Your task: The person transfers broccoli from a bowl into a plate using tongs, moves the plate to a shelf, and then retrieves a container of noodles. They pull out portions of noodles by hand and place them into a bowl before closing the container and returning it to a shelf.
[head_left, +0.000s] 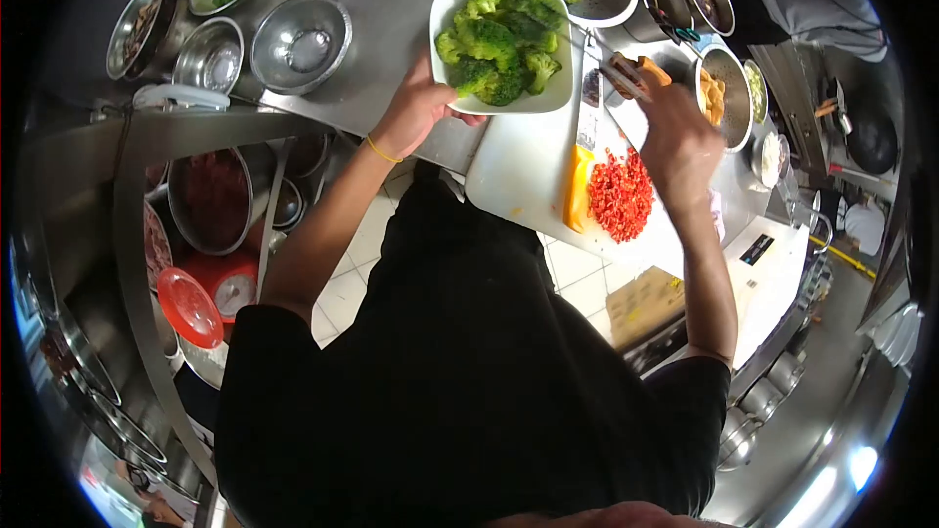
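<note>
Two hands at work: bowl in one, metal tongs in other

Left forearm slants up from left of centre, yellow band [382, 152] at wrist. Left hand [423, 103] grasps white square bowl [518, 108] by its lower left corner, thumb at rim, fingers underneath. Bowl at upper centre of frame, full of broccoli florets [501, 44].

Right forearm rises steeply from lower right, elbow bent, back of hand up. Right hand [682, 142] is curled around metal tongs [629, 76], pointing up-left toward bowl's right side; tips blurred, can't tell if they grip a floret.

Below right hand, right of centre: white cutting board [504, 171] with yellow-handled knife [579, 191] beside chopped red chilies [619, 198]. Perforated colander [618, 5] at top, just right of bowl.
</note>
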